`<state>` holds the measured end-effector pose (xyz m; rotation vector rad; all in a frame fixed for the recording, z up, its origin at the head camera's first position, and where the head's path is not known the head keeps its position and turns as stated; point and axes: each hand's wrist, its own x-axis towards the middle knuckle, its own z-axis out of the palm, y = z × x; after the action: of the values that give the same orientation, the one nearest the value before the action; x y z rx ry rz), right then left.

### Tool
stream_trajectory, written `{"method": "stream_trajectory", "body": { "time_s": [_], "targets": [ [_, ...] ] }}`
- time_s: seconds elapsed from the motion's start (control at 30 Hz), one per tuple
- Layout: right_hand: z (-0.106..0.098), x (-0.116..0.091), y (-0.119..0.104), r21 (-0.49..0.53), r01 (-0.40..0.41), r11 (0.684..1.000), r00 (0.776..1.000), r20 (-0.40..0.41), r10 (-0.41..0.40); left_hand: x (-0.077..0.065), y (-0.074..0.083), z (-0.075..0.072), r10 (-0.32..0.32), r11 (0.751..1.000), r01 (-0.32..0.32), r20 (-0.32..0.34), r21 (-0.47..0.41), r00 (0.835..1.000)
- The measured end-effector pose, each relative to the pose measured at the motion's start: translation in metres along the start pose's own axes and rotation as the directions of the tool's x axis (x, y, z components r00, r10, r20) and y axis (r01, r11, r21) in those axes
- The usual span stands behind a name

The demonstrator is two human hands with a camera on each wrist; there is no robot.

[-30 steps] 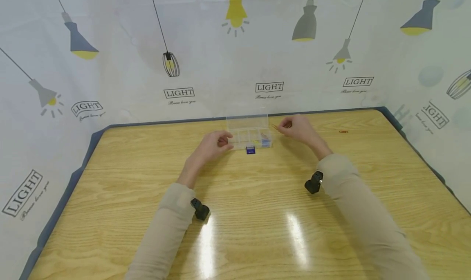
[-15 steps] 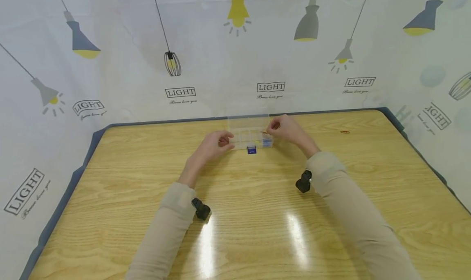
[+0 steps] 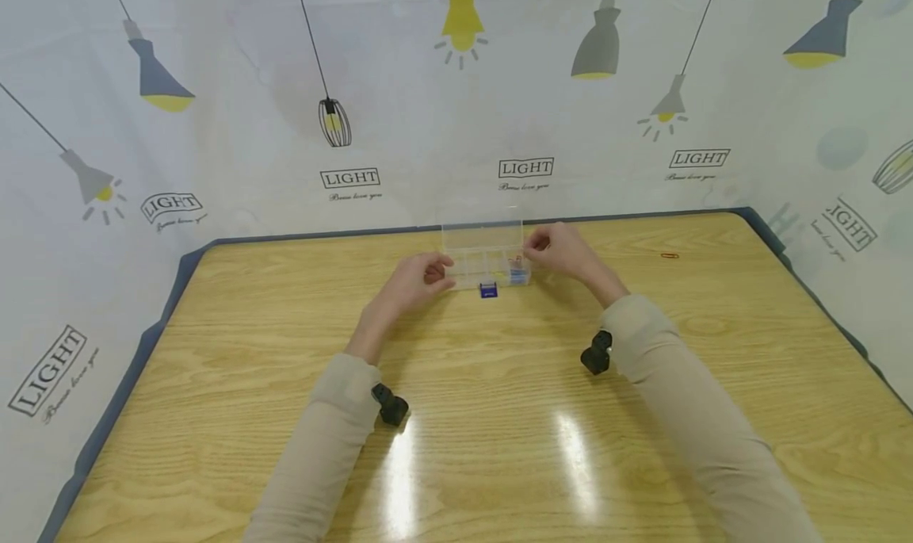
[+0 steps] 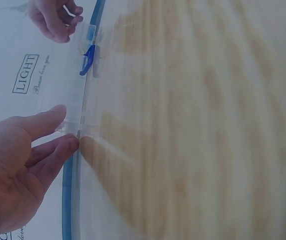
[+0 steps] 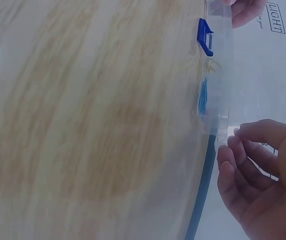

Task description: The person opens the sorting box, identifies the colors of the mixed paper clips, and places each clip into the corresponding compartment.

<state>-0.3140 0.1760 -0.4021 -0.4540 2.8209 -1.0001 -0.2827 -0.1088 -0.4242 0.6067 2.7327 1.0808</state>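
A clear plastic compartment box (image 3: pixel 471 264) stands at the far side of the table, its lid (image 3: pixel 482 235) raised at the back. My left hand (image 3: pixel 412 280) holds the box's left end between thumb and fingertips. By the right rear corner hovers my right hand (image 3: pixel 563 251), fingers loosely bent; in the right wrist view nothing shows between its fingertips. Red paper clips (image 3: pixel 515 259) lie in the right rear compartment. Blue paper clips (image 5: pixel 203 96) fill the one in front of it, and yellow paper clips (image 5: pixel 213 65) lie beside those. A blue latch (image 3: pixel 488 290) hangs at the front.
One orange-red paper clip (image 3: pixel 669 255) lies on the wooden table (image 3: pixel 499 408) to the right of my right hand. A white curtain (image 3: pixel 399 91) printed with lamps rises right behind the table's dark blue edge.
My right hand carried a paper clip left over the box's right rear compartment and let it go, then drew back slightly right. The left hand stayed at the box's left end.
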Motion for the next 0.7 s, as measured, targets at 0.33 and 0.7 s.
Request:
{"method": "stream_trajectory", "body": {
  "time_s": [0.33, 0.7],
  "targets": [
    [-0.014, -0.010, 0.019, -0.009, -0.003, 1.000, 1.000, -0.027, 0.002, 0.000, -0.001, 0.001, -0.001, 1.000, 0.001, -0.004, -0.001, 1.000],
    [-0.037, -0.027, 0.052, -0.033, -0.023, 0.999, 0.998, -0.053, 0.021, -0.002, 0.001, 0.000, -0.001, 1.000, 0.001, -0.003, -0.010, 1.000]
  ]
}}
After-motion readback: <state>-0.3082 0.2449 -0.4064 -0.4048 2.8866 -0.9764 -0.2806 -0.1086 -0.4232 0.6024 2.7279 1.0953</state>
